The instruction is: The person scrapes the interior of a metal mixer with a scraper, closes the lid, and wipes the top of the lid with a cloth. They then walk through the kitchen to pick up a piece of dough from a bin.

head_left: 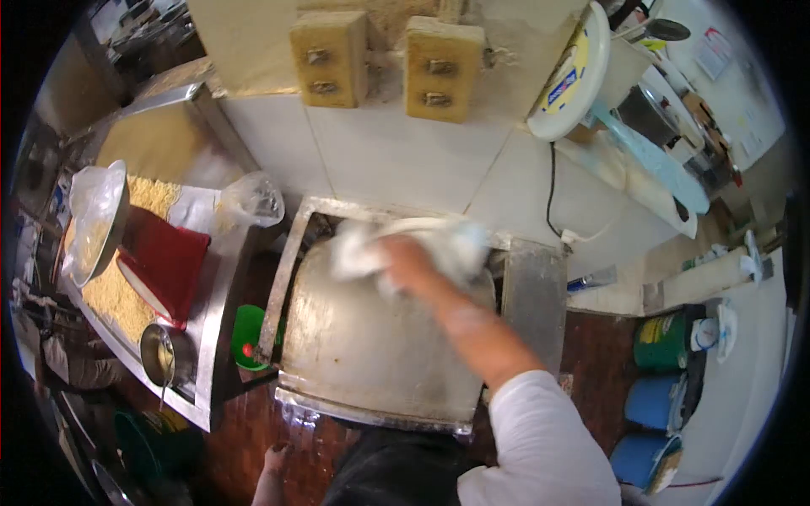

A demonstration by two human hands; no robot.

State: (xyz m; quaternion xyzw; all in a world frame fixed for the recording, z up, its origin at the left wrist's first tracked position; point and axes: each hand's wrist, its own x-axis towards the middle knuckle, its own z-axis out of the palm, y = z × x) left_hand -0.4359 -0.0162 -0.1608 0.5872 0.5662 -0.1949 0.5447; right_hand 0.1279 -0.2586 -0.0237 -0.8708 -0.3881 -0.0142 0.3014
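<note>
in the head view, the white cloth (460,246) was seen bunched under the right hand (405,263), whose fingers were clamped on it, at the far end of the steel cover (371,346). the left hand (274,462) was seen low down; its grip could not be told.

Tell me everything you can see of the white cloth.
The white cloth is a soft, crumpled rag, bunched into folds and somewhat blurred. It lies on the far upper part of the curved, dull metal cover, near its back edge. The right hand lies on top of it, clutching its middle, with cloth spilling out on both sides.
</note>
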